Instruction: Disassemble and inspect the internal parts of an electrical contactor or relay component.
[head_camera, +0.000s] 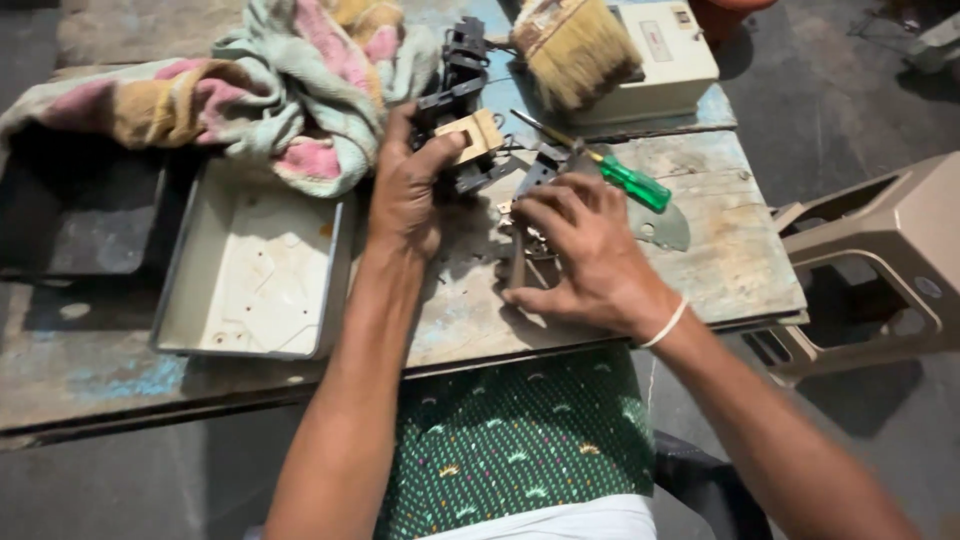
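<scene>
Worn wooden bench (720, 260); dark floor (850, 90)

A worn wooden bench (720, 260) with flaking blue paint is seen. A shallow cream tray (255, 270) is laid on it just left of the left hand (405, 195), and a crumpled pastel cloth (290, 90) is heaped beyond that tray. Beyond the right hand (585, 255), a green-handled screwdriver (625, 180) is laid; farther off, a cream box (665, 60) with a wide brush (575, 45) on it is set.
</scene>
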